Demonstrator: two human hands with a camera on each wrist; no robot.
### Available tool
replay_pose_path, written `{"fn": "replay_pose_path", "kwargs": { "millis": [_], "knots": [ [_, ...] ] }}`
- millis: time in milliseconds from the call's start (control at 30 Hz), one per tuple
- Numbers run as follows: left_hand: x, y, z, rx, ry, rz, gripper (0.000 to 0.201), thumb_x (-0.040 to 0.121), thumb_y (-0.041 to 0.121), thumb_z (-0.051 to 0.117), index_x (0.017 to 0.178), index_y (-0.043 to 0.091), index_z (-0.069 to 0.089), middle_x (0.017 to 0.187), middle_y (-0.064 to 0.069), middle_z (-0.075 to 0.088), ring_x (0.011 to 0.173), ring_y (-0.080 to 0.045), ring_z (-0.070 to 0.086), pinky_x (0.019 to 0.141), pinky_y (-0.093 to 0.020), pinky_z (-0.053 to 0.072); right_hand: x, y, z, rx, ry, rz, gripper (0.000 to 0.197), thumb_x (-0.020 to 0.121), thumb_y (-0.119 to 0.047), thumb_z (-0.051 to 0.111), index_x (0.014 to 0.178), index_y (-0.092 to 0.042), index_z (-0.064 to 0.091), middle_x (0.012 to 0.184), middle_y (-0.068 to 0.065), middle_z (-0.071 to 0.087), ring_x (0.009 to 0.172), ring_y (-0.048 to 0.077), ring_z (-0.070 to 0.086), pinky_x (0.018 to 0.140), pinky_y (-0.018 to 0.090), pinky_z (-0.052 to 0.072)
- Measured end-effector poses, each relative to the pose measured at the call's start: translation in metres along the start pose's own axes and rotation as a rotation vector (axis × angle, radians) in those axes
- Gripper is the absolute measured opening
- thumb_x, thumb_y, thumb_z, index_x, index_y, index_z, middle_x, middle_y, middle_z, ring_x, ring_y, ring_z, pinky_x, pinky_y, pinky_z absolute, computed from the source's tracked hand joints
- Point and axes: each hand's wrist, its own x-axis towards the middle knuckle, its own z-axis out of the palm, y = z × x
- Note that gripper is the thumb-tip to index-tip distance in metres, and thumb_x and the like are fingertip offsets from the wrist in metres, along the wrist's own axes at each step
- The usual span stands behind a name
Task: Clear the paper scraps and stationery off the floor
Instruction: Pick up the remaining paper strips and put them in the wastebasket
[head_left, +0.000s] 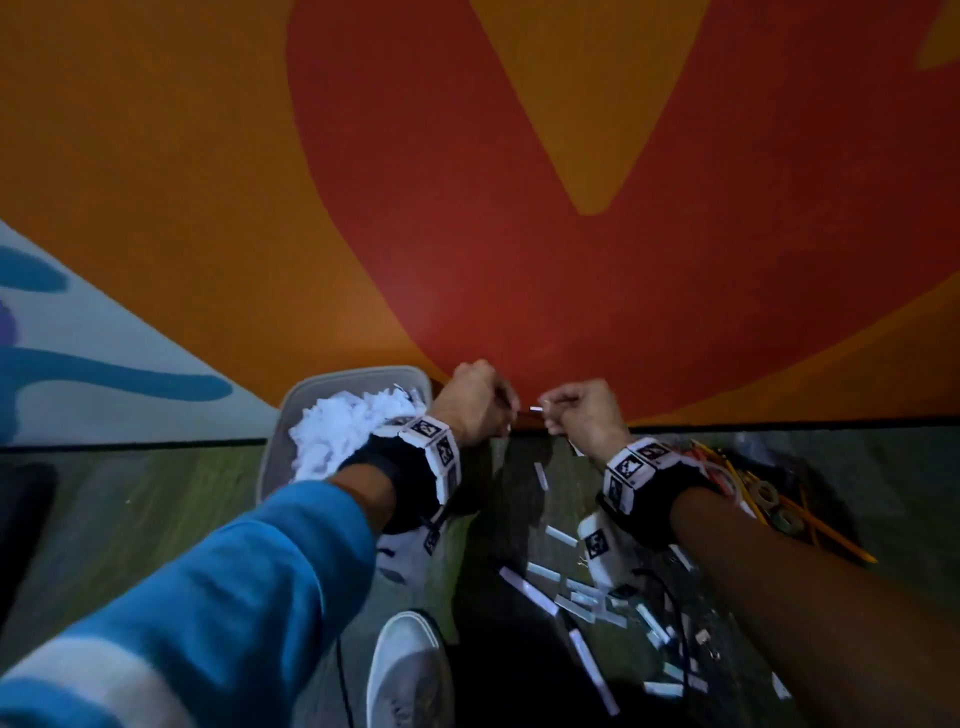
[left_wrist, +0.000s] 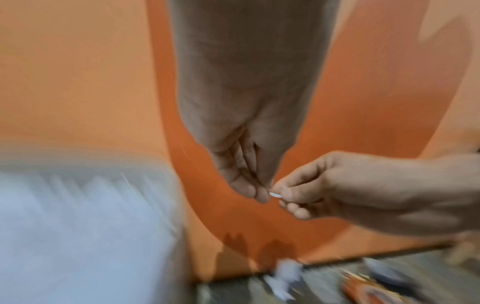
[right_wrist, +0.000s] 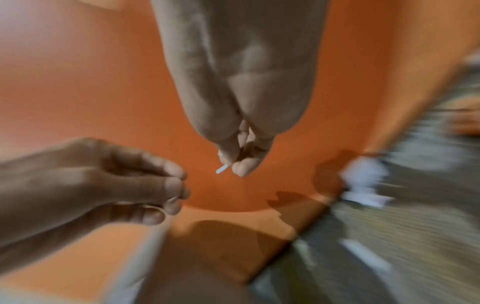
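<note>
A blue fleecy sleeve (head_left: 218, 597); left hand (head_left: 480, 402) curled empty, right hand (head_left: 582, 415) pinching a thin white paper sliver (head_left: 535, 410).

both wrist views motion-blurred; bin (left_wrist: 78, 226) smeared; floor scraps (right_wrist: 363, 181) unreadable; left hand (head_left: 475, 402) contents unclear.

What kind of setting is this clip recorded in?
Probably an indoor playroom or classroom corner, though that is a guess. A wall mural in bold orange and red meets a greenish floor strewn with paper scraps and pencils, beside a bin full of shredded paper.
</note>
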Motion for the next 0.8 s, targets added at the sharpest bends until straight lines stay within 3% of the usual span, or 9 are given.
{"fn": "replay_pose_path", "kwargs": {
  "millis": [100, 167, 267, 333, 400, 500, 600, 700, 800],
  "knots": [
    [-0.016, -0.010, -0.065, 0.161, 0.001, -0.001, 0.016, 0.077, 0.003, 0.068, 0.084, 0.013, 0.077, 0.065, 0.005, 0.066, 0.066, -0.009, 0.064, 0.064, -0.017, 0.047, -0.015, -0.055, 0.025, -0.058, -0.074, -0.133, 0.023, 0.086, 0.004, 0.064, 0.073, -0.013, 0.071, 0.066, 0.009, 0.066, 0.055, 0.015, 0.059, 0.055, 0.020, 0.055],
    [-0.034, -0.025, -0.097, 0.213, 0.019, -0.017, 0.013, 0.080, 0.004, 0.069, 0.088, 0.011, 0.077, 0.069, 0.004, 0.068, 0.067, -0.010, 0.067, 0.059, -0.016, 0.046, -0.029, -0.085, 0.047, -0.141, -0.145, -0.217, 0.019, 0.087, 0.002, 0.064, 0.078, -0.013, 0.073, 0.067, 0.006, 0.068, 0.059, 0.015, 0.061, 0.060, 0.022, 0.055],
    [-0.056, -0.058, -0.118, 0.149, 0.083, -0.087, 0.012, 0.083, 0.000, 0.070, 0.089, 0.008, 0.076, 0.074, -0.002, 0.074, 0.064, -0.010, 0.070, 0.060, -0.018, 0.056, -0.045, -0.111, 0.079, -0.265, -0.222, -0.268, 0.024, 0.087, -0.005, 0.066, 0.077, -0.026, 0.074, 0.082, 0.005, 0.073, 0.083, 0.021, 0.068, 0.082, 0.031, 0.057],
    [-0.070, -0.080, -0.118, 0.083, 0.096, -0.159, 0.014, 0.085, -0.004, 0.069, 0.093, 0.006, 0.075, 0.075, -0.003, 0.074, 0.066, -0.013, 0.072, 0.067, -0.026, 0.060, -0.056, -0.122, 0.095, -0.300, -0.277, -0.272, 0.021, 0.088, -0.004, 0.065, 0.085, -0.021, 0.077, 0.094, 0.006, 0.075, 0.093, 0.019, 0.068, 0.091, 0.031, 0.054],
    [-0.084, -0.099, -0.118, 0.017, 0.098, -0.225, 0.022, 0.088, -0.009, 0.060, 0.100, 0.004, 0.074, 0.077, -0.005, 0.073, 0.068, -0.015, 0.071, 0.063, -0.024, 0.060, -0.065, -0.131, 0.106, -0.325, -0.347, -0.251, 0.021, 0.090, -0.001, 0.062, 0.097, -0.014, 0.077, 0.098, 0.003, 0.075, 0.093, 0.015, 0.069, 0.089, 0.027, 0.054],
    [-0.094, -0.113, -0.121, -0.054, 0.141, -0.263, 0.030, 0.089, -0.012, 0.050, 0.103, 0.001, 0.074, 0.087, -0.010, 0.074, 0.070, -0.014, 0.070, 0.054, -0.016, 0.054, -0.071, -0.137, 0.110, -0.365, -0.369, -0.227, 0.025, 0.088, 0.004, 0.062, 0.082, -0.016, 0.077, 0.082, 0.000, 0.074, 0.083, 0.015, 0.072, 0.082, 0.030, 0.059],
    [-0.100, -0.107, -0.125, -0.106, 0.219, -0.272, 0.019, 0.087, -0.012, 0.061, 0.092, 0.001, 0.075, 0.078, -0.013, 0.074, 0.065, -0.018, 0.073, 0.060, -0.022, 0.060, -0.072, -0.138, 0.108, -0.369, -0.310, -0.227, 0.027, 0.085, 0.007, 0.063, 0.071, -0.012, 0.076, 0.071, 0.003, 0.074, 0.067, 0.016, 0.073, 0.068, 0.035, 0.063],
    [-0.107, -0.094, -0.124, -0.159, 0.235, -0.240, 0.004, 0.084, -0.007, 0.072, 0.083, -0.003, 0.071, 0.071, -0.016, 0.073, 0.060, -0.023, 0.073, 0.057, -0.029, 0.061, -0.076, -0.140, 0.102, -0.348, -0.279, -0.261, 0.017, 0.081, 0.004, 0.072, 0.069, -0.008, 0.075, 0.068, 0.007, 0.072, 0.059, 0.020, 0.072, 0.062, 0.040, 0.062],
    [-0.108, -0.084, -0.116, -0.047, 0.186, -0.174, 0.005, 0.083, 0.001, 0.076, 0.084, 0.001, 0.071, 0.073, -0.012, 0.074, 0.057, -0.016, 0.072, 0.059, -0.032, 0.062, -0.079, -0.143, 0.088, -0.435, -0.300, -0.346, 0.009, 0.078, -0.008, 0.080, 0.071, -0.013, 0.076, 0.062, -0.002, 0.070, 0.055, 0.012, 0.069, 0.063, 0.032, 0.061]
  ]
}}
